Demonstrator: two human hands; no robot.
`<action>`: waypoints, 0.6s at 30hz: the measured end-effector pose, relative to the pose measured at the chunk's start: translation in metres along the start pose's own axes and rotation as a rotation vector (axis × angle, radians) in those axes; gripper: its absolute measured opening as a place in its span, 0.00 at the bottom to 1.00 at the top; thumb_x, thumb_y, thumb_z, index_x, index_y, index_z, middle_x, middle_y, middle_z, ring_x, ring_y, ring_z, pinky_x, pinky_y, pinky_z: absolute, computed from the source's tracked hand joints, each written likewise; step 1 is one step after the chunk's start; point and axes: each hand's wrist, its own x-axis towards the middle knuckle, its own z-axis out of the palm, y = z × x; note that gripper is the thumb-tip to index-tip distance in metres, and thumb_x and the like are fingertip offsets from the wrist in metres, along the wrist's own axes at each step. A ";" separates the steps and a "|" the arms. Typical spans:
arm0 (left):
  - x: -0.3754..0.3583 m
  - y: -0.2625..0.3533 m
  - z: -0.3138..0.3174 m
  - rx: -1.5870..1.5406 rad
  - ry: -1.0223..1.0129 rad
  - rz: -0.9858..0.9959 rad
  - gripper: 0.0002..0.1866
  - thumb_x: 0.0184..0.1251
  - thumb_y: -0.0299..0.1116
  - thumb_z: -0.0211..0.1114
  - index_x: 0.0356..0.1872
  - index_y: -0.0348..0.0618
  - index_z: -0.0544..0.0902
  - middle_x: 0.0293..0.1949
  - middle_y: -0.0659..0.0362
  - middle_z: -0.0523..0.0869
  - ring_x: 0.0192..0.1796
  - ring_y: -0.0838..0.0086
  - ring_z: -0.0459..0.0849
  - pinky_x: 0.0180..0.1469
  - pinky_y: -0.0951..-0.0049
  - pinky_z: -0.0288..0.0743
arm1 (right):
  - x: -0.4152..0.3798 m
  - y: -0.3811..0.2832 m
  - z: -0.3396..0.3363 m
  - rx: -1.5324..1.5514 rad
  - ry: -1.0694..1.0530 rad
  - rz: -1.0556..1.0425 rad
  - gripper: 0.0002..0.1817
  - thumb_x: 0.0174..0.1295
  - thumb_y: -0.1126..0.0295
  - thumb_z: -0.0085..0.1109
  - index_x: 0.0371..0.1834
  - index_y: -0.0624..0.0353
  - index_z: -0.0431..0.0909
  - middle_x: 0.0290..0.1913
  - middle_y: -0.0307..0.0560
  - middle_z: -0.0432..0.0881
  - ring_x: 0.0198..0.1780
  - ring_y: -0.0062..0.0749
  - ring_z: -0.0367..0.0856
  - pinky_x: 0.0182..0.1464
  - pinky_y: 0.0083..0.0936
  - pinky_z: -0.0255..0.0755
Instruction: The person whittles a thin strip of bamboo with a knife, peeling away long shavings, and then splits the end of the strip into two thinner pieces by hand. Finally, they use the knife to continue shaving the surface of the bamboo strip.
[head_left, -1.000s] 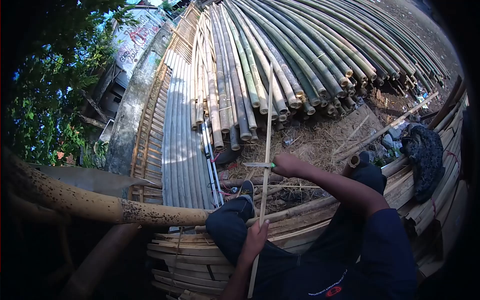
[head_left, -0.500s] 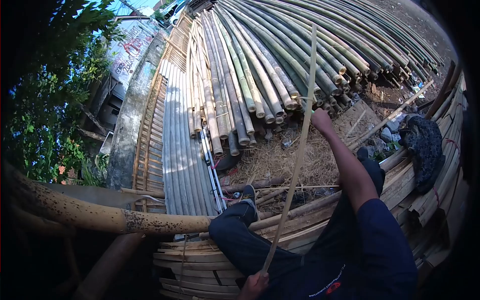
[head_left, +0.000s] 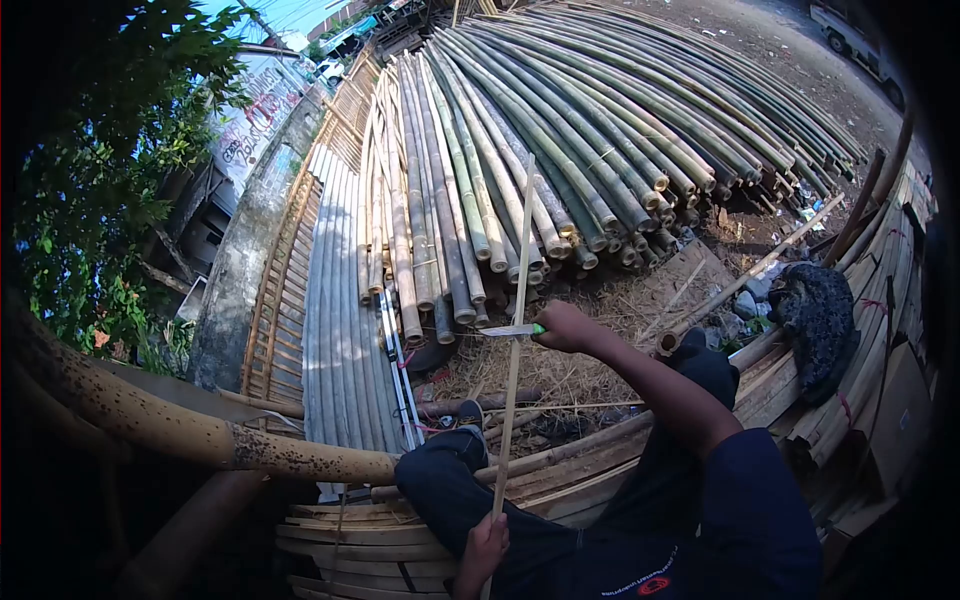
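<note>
An outdoor bamboo yard fills the view: leafy trees (head_left: pixel 90 180) at the far left, then a painted wall (head_left: pixel 255 110), a flat row of pale split poles (head_left: pixel 345 300), and a great fan of stacked bamboo culms (head_left: pixel 560 130) running off to the upper right over straw-littered ground (head_left: pixel 600 300). A thick spotted bamboo pole (head_left: pixel 200 435) crosses the lower left, and bundled bamboo slats (head_left: pixel 380 530) lie under the seated person's dark-trousered legs.

Near the bottom edge, the left hand (head_left: pixel 483 550) is closed around the lower end of a thin bamboo strip (head_left: pixel 513 350), which stands nearly upright in front of the knees. Half a second ago that strip leaned to the right and its top reached much higher; now it is back near vertical, much as a second ago.

To the right, the right hand (head_left: pixel 565 327) grips a knife (head_left: pixel 512 330) by its green handle, the blade lying crosswise and touching the strip about midway up. Half a second ago this arm was stretched far forward up by the culm ends; now it is drawn back with the blade again low on the strip. Judging from that, one shaving stroke along the strip has finished and the blade is reset for another pass.

Farther right, a dark lumpy bundle (head_left: pixel 820 320) rests on stacked planks (head_left: pixel 870 380).
</note>
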 end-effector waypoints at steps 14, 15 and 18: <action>-0.032 0.021 0.029 0.606 0.309 0.262 0.15 0.74 0.37 0.50 0.33 0.34 0.73 0.22 0.37 0.77 0.34 0.41 0.79 0.25 0.53 0.69 | 0.006 0.012 0.019 -0.365 -0.029 0.138 0.10 0.47 0.66 0.56 0.22 0.60 0.83 0.27 0.57 0.83 0.32 0.52 0.84 0.37 0.42 0.78; -0.035 0.024 0.031 0.600 0.315 0.246 0.15 0.74 0.36 0.50 0.32 0.34 0.73 0.20 0.38 0.76 0.33 0.42 0.80 0.25 0.53 0.68 | 0.010 0.018 0.022 -0.362 -0.031 0.131 0.10 0.47 0.66 0.56 0.22 0.60 0.83 0.27 0.57 0.83 0.32 0.52 0.84 0.37 0.42 0.78; -0.061 -0.026 0.029 0.701 0.424 0.510 0.16 0.75 0.43 0.50 0.42 0.40 0.79 0.20 0.57 0.76 0.16 0.62 0.71 0.22 0.67 0.67 | 0.019 0.066 -0.001 -0.095 0.223 0.711 0.15 0.51 0.64 0.54 0.32 0.65 0.83 0.36 0.64 0.83 0.41 0.57 0.83 0.44 0.46 0.76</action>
